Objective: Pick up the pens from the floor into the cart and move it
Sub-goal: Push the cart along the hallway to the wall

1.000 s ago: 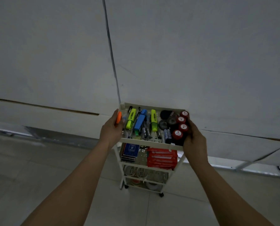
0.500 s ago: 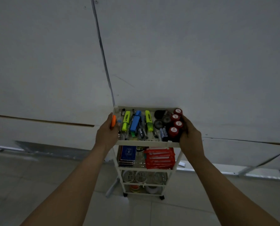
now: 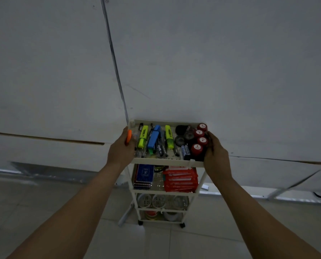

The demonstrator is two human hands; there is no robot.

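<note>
Wall (image 3: 212,62): stands right behind the cart (image 3: 165,162); far rim of top tray at or nearly against it, no passage behind.
Top tray: packed. Pens and highlighters (image 3: 153,140) fill the left and middle, red-capped jars (image 3: 199,139) and dark rolls the right; little bare tray floor shows.
Tray sides: left hand (image 3: 121,150) on the left rim, right hand (image 3: 214,156) on the right rim; both flanks taken.
Near side: front rim unobstructed between the two forearms.
Lower shelves: loaded with notebooks (image 3: 143,176) and red packs (image 3: 181,179); gaps narrow.
Floor (image 3: 43,212): open tiles left, right and in front of the cart.
Floor hazard: a pale bar (image 3: 126,214) lies slanted by the cart's left wheel.
</note>
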